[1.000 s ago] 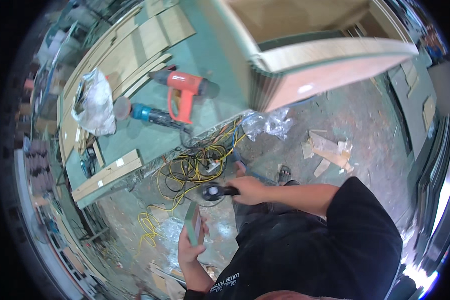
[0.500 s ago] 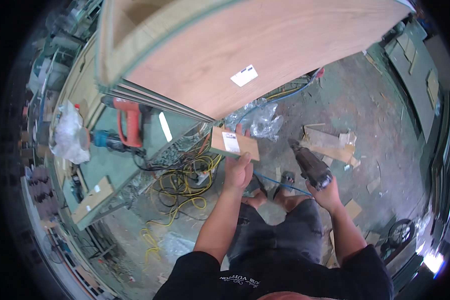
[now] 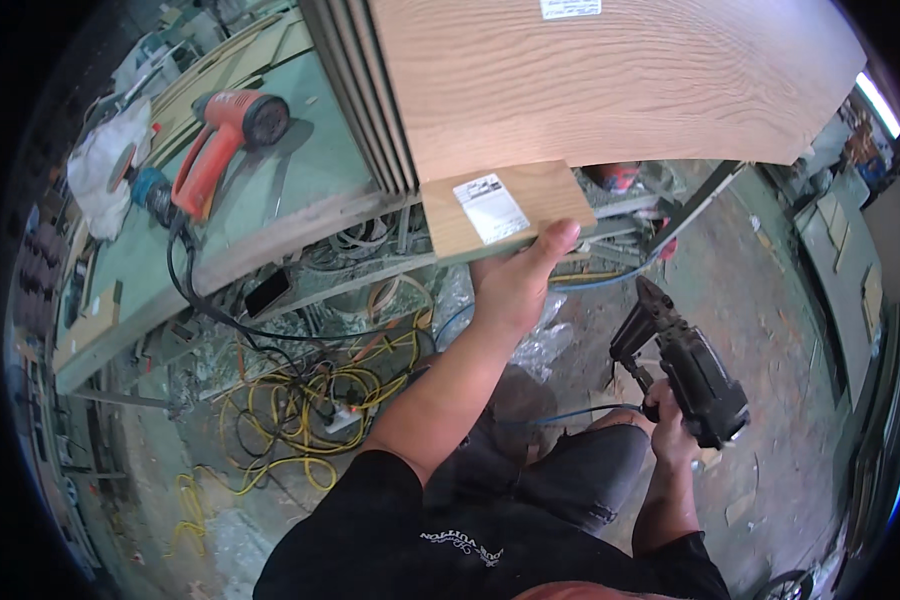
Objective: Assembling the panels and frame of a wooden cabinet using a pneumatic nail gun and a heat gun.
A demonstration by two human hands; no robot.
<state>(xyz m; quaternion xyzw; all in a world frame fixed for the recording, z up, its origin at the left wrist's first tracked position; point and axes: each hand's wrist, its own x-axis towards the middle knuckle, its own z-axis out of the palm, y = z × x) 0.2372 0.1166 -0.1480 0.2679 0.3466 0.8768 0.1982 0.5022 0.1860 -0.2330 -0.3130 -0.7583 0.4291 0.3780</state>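
Note:
My left hand (image 3: pixel 518 285) is closed on a short wooden board (image 3: pixel 548 195), thumb on its near edge and fingers hidden beneath. A white label is stuck on the board's face. The board's far edge lies at, and perhaps against, the lower edge of a large wood-grain panel (image 3: pixel 620 95); contact cannot be made out. To the right, my right hand (image 3: pixel 674 436) is wrapped around the grip of a black nail gun (image 3: pixel 705 385), whose nose points up and away, apart from the board. A blue air hose (image 3: pixel 560 413) runs near that hand.
On the green bench (image 3: pixel 295 190) at the left lie an orange heat gun (image 3: pixel 220 150) and a teal power tool (image 3: pixel 153 195). A phone (image 3: pixel 268 292) rests below the bench edge. Tangled yellow cords (image 3: pixel 270 410) cover the floor at left. Sheet boards (image 3: pixel 838 270) lean at the right.
The short board has gone up and away to the large panel's lower edge. My right hand has turned the nail gun and shifted slightly right. My view has moved closer to the bench.

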